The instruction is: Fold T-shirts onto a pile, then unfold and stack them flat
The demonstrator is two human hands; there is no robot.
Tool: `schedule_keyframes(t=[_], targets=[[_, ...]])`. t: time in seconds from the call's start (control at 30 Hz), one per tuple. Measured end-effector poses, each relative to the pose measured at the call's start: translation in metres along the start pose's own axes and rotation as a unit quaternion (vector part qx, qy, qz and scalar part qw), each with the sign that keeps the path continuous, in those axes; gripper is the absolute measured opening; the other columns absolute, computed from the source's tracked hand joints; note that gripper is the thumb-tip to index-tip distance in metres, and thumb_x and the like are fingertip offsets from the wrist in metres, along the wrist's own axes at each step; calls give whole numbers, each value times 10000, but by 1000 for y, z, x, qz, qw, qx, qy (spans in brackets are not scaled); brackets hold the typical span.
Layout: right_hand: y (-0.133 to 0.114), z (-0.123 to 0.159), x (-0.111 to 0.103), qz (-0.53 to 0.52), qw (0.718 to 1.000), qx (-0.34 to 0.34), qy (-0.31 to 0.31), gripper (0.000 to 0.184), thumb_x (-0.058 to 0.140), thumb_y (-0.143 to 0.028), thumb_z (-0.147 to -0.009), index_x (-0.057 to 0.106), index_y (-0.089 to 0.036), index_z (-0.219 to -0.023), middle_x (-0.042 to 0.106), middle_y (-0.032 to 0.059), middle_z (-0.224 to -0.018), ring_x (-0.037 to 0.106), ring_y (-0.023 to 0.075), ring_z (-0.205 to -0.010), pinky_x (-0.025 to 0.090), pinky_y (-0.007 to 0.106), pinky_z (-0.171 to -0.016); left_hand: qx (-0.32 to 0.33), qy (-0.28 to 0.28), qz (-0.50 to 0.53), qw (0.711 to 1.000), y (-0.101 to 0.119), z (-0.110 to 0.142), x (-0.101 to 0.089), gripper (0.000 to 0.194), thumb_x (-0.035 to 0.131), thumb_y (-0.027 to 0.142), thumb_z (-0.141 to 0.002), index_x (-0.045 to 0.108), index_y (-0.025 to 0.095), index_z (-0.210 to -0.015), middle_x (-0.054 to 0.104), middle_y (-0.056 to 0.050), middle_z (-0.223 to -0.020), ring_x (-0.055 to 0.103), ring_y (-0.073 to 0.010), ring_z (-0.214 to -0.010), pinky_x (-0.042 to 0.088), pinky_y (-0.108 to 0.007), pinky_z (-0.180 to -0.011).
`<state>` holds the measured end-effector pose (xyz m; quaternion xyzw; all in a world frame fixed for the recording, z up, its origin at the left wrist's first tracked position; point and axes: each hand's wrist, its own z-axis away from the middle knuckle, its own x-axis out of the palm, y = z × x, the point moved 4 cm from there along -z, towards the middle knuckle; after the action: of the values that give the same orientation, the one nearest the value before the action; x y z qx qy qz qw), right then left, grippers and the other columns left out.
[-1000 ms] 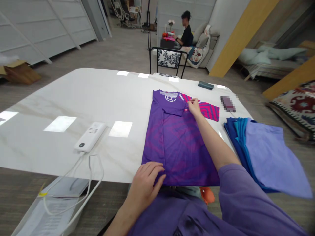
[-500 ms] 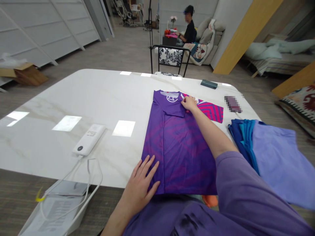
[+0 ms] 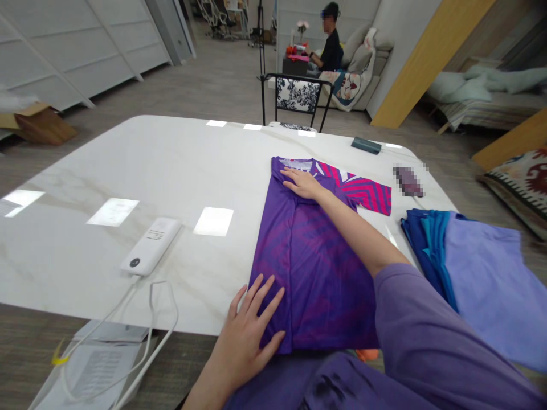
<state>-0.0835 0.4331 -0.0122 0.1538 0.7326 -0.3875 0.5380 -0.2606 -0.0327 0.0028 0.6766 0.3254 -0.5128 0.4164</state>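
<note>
A purple jersey (image 3: 329,273) lies on the white marbled table (image 3: 171,165), its collar pointing away from me. Its left side is folded inward over the body. The pink-striped sleeve (image 3: 370,195) stretches out to the right. My left hand (image 3: 252,322) rests flat on the lower left folded edge, fingers spread. Near the collar, my right hand (image 3: 304,183) lies palm down on the folded-over part, fingers extended, covering some of the white print there.
Folded blue garments (image 3: 429,245) and a lavender garment (image 3: 491,279) lie to the right. A white power bank (image 3: 151,245) with cables sits left. A dark case (image 3: 366,146) and a blurred phone-like object (image 3: 408,180) are at far right. A person (image 3: 331,48) sits beyond the chair (image 3: 297,95).
My right hand has let go of the folded sleeve's edge and moved left, now flat below the collar. My left hand stays on the lower left edge. The view has shifted slightly.
</note>
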Motion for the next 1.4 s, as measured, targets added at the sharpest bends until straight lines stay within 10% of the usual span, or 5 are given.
schedule_keyframes(t=[0.63,0.77,0.93,1.13,1.4], targets=[[4,-108,34,19,994,98,-41,996,447,-854,-1095,335,-252,-1880,209,76,-1950,147,395,-1823,46,680,-1477,-4,-16,-10,1000,-25,-36,8,903,607,294,-1069,237,280,-1893,321,-82,-1926,362,-344,-1777,352,-592,-1451],[35,-70,-18,26,992,106,70,841,434,-701,-1158,425,-187,-1824,425,165,-1857,358,404,-1736,210,650,-1453,-2,-24,-27,999,-40,-20,8,893,610,325,-1080,239,298,-1892,315,-73,-1930,367,-345,-1774,361,-582,-1446],[137,61,-100,114,934,328,89,680,595,-531,-1122,596,-79,-1631,547,306,-1687,562,450,-1540,396,654,-1337,34,-13,-25,999,-62,-6,-9,845,630,331,-1070,328,282,-1858,418,-97,-1884,452,-367,-1718,402,-599,-1405],[201,188,-130,132,861,488,54,858,675,-732,-1044,629,-33,-1539,471,368,-1699,459,504,-1609,399,652,-1328,26,26,122,992,34,-68,-18,468,728,367,-1068,651,244,-1513,723,-136,-1402,731,-308,-1234,616,-477,-1061],[204,200,-138,34,887,447,112,296,802,-423,-964,690,-194,-1114,733,199,-1224,710,353,-1181,569,522,-1137,167,-73,100,978,169,-137,29,630,997,530,-883,691,212,-1333,737,-122,-1189,712,-324,-1084,588,-514,-949]])
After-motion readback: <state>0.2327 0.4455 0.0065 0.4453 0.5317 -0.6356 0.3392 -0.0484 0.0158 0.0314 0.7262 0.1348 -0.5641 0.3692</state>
